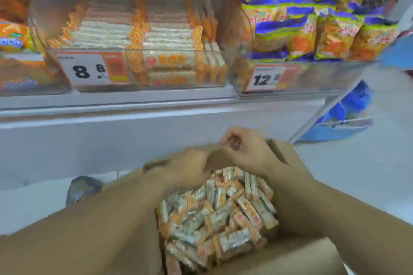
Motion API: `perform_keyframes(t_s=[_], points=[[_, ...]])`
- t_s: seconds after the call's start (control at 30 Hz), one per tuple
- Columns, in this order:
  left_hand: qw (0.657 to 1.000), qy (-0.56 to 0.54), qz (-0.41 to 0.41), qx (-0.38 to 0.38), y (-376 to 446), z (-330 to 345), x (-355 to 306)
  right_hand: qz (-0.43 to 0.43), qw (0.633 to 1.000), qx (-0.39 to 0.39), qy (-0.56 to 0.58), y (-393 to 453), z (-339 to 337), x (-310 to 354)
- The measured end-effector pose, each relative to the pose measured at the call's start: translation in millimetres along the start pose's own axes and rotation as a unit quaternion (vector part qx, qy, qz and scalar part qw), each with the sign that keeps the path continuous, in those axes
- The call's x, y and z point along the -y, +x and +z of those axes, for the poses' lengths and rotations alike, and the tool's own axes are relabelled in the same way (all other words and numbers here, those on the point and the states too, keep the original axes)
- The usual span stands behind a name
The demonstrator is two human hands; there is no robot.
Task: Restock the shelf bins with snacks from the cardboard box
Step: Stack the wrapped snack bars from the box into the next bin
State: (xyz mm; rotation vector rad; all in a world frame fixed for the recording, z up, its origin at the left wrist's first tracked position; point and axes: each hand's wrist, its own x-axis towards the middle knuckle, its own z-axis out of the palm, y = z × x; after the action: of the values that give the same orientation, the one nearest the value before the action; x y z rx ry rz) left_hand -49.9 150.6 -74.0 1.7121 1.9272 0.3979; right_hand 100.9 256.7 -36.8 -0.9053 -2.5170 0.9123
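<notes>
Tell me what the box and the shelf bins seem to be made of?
The box looks like plain brown corrugated cardboard: matte, with folded flaps. The shelf bins seem clear rigid plastic, probably acrylic: snack bars show through the glossy front behind the price tags.

Both of my forearms reach forward and inward from the bottom corners of the view, bare to the wrist, converging near the centre. My left hand sits lower and nearer, back of the hand up, fingers curled forward; it is blurred, so I cannot tell what the fingertips are doing. My right hand is slightly higher and farther out, wrist bent inward, its fingers curled tightly into the palm with the knuckles toward the left hand. The two hands sit just beside each other, nearly touching at the fingers.
</notes>
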Motion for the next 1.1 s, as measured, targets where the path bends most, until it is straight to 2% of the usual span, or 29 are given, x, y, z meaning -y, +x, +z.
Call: perform_keyframes(t_s=[0.1, 0.2, 0.3, 0.43, 0.57, 0.73, 0.93, 1.1], points=[[0.986, -0.028, -0.119, 0.114, -19, 87, 21, 0.199, 0.969, 0.136, -0.056, -44, 50, -81], [0.970, -0.044, -0.182, 0.157, -34, 148, 33, 0.304, 0.911, 0.278, -0.026, -89, 87, -124], [0.965, -0.025, -0.197, 0.171, -42, 176, 41, 0.281, 0.874, 0.392, -0.062, -123, 115, -149], [0.959, -0.009, -0.193, 0.208, -52, 192, 44, 0.224, 0.848, 0.450, -0.169, -142, 137, -152], [0.956, 0.034, -0.170, 0.235, -54, 200, 44, 0.221, 0.847, 0.452, -0.171, -142, 145, -151], [0.957, 0.100, -0.133, 0.237, -58, 197, 56, 0.245, 0.874, 0.399, -0.127, -135, 139, -155], [0.967, -0.043, -0.189, 0.165, -58, 185, 54, 0.280, 0.882, 0.364, -0.104, -123, 130, -158], [0.960, -0.121, -0.224, 0.119, -62, 168, 50, 0.222, 0.874, 0.391, -0.187, -117, 143, -149]])
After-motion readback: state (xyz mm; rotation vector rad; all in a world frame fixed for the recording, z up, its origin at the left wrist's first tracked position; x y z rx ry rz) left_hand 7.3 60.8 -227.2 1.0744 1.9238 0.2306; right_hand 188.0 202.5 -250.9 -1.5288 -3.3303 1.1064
